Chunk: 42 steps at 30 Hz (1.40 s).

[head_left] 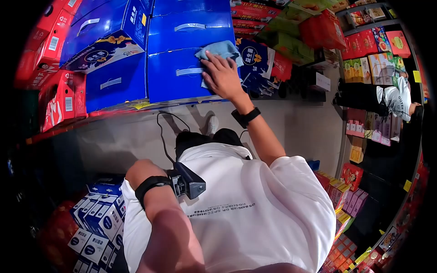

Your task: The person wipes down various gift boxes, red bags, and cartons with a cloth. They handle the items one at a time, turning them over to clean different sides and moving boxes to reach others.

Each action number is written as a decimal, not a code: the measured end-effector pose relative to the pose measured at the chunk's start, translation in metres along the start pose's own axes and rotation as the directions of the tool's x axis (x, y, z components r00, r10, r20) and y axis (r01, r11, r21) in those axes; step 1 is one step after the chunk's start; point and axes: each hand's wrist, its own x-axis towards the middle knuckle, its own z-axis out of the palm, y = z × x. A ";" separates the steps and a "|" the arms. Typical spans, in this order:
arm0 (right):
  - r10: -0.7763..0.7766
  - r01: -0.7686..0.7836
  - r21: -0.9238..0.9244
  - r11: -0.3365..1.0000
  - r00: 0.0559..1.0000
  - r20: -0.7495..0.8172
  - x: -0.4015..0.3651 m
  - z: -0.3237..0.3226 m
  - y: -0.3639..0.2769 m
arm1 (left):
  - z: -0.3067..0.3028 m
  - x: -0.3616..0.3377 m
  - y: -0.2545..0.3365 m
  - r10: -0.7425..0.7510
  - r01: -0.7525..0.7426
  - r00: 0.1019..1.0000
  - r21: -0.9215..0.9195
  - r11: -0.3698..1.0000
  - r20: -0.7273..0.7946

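My right hand (pixel 223 78) holds a light blue cloth (pixel 227 49) against the top of a large blue box (pixel 168 61). Its fingers bend over the cloth, close to a white carry handle (pixel 190 72), and a black band circles the wrist. The cloth is bunched around the fingers and overlaps the box's right edge. My left arm is bent at the lower left, with a black strap and device (pixel 189 182) on it. My left hand does not show.
More blue boxes (pixel 116 84) and red boxes (pixel 63 98) stand to the left. White-and-blue cartons (pixel 102 218) are stacked at the lower left. A black cable (pixel 159 132) hangs near my legs. Another person (pixel 393 100) stands by shelves at the right.
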 end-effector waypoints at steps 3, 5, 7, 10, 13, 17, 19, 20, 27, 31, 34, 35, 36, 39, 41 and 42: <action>0.112 -0.109 -0.056 0.992 0.993 0.044 -0.014 -0.008 0.004 | -0.006 0.001 0.004 -0.047 0.042 0.999 -0.221 0.974 -0.017; 0.148 -0.146 -0.033 0.989 0.986 0.081 -0.021 -0.014 -0.003 | -0.009 0.005 0.013 -0.056 0.047 0.998 -0.273 0.961 -0.025; 0.145 -0.137 -0.135 0.981 0.988 0.051 -0.026 -0.010 -0.022 | -0.013 0.014 0.023 -0.070 0.066 0.994 -0.061 0.996 -0.078; 0.023 -0.026 0.020 0.999 0.991 0.131 -0.023 -0.002 -0.063 | 0.005 0.046 0.048 -0.025 0.139 0.980 0.583 0.800 -0.199; -0.025 0.020 0.048 0.999 0.994 0.110 -0.010 0.007 -0.081 | 0.010 0.061 0.069 0.007 0.234 0.956 0.780 0.581 -0.292; 0.081 -0.082 0.061 0.995 0.997 0.010 -0.002 0.007 -0.050 | 0.001 0.063 0.089 -0.066 0.320 0.928 0.695 0.643 -0.366; 0.190 -0.190 -0.020 0.982 0.982 0.015 -0.005 0.001 -0.030 | -0.005 0.058 0.085 0.167 0.101 0.959 0.822 0.560 -0.231; 0.200 -0.200 -0.033 0.979 0.980 -0.006 -0.009 -0.002 -0.023 | -0.010 0.055 0.080 0.277 -0.008 0.950 0.870 0.493 -0.147; 0.121 -0.119 -0.043 0.992 0.992 0.046 -0.005 0.014 -0.072 | -0.014 0.037 0.106 0.091 -0.098 0.994 0.814 0.572 0.056; -0.001 -0.008 0.131 0.991 0.998 0.066 0.019 0.024 -0.106 | -0.030 0.032 0.121 0.171 -0.296 0.952 0.907 0.299 0.254; -0.123 0.072 0.340 0.938 0.984 0.130 0.027 0.020 -0.107 | -0.069 0.013 0.128 0.035 -0.019 0.999 0.979 0.204 0.012; -0.142 0.085 0.379 0.921 0.982 0.126 0.026 0.017 -0.101 | -0.085 -0.005 0.119 0.082 0.106 0.990 0.984 0.143 -0.118; -0.107 0.039 0.432 0.901 0.985 0.132 0.022 0.014 -0.093 | -0.094 -0.062 0.164 -0.159 0.295 0.942 0.955 -0.036 -0.297; 0.110 -0.108 0.253 0.961 0.994 0.006 -0.001 0.002 -0.072 | -0.159 -0.100 0.105 -0.350 0.590 0.592 0.686 -0.426 -0.726; 0.228 -0.226 0.136 0.965 0.974 -0.003 -0.017 -0.006 -0.063 | -0.168 -0.153 0.100 -0.471 0.645 0.359 0.579 -0.499 -0.806; 0.241 -0.235 0.129 0.963 0.970 -0.028 -0.022 -0.005 -0.060 | -0.168 -0.176 0.098 -0.491 0.612 0.372 0.606 -0.509 -0.788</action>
